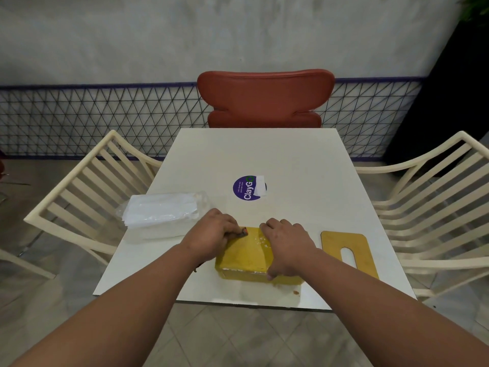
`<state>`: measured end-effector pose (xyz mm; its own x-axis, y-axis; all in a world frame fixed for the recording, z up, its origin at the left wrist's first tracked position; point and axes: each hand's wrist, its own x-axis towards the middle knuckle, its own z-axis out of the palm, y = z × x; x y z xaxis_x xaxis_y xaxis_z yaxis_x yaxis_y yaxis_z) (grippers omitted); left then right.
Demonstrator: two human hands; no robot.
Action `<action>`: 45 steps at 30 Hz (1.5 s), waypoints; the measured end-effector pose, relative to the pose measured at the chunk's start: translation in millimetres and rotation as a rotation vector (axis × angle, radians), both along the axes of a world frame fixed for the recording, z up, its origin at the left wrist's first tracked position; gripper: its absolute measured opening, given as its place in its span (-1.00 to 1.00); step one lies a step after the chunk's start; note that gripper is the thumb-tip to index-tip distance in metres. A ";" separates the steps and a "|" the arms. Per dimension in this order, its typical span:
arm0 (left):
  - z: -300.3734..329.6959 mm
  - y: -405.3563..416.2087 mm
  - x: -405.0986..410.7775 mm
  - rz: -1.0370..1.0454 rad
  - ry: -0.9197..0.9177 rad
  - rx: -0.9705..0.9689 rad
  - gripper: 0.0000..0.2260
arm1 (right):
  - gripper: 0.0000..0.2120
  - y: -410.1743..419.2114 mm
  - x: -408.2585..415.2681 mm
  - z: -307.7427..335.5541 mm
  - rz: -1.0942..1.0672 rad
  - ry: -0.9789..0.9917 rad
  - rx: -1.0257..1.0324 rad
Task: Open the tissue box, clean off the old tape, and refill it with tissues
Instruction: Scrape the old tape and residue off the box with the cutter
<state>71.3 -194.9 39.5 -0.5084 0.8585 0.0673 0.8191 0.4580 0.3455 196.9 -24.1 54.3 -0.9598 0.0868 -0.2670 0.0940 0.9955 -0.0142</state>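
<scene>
A yellow tissue box [244, 256] lies on the white table [291, 165] near its front edge, a plain side facing up with white tape remnants on it. My left hand [211, 234] grips the box's far left corner, thumb pressed on its top. My right hand [287, 246] holds the box's right side, fingers curled over the far edge and thumb at the near edge. The box's flat yellow lid [349, 254], with an oval slot, lies on the table to the right. A clear plastic pack of white tissues [161, 215] sits to the left.
A round purple sticker [247, 188] with a white scrap of tape on it marks the table's middle. A red chair [264, 99] stands at the far side, and cream slatted chairs flank the table on the left [79, 186] and right [428, 202].
</scene>
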 end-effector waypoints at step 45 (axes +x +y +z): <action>-16.8 -56.2 38.6 0.210 -0.090 0.193 -0.84 | 0.07 2.4 -6.3 -0.7 0.006 -0.044 -0.002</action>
<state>109.9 -251.2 22.8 -0.6845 0.7099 0.1660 0.6760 0.5327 0.5092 190.7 -21.7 53.6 -0.9477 0.0801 -0.3090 0.0881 0.9960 -0.0121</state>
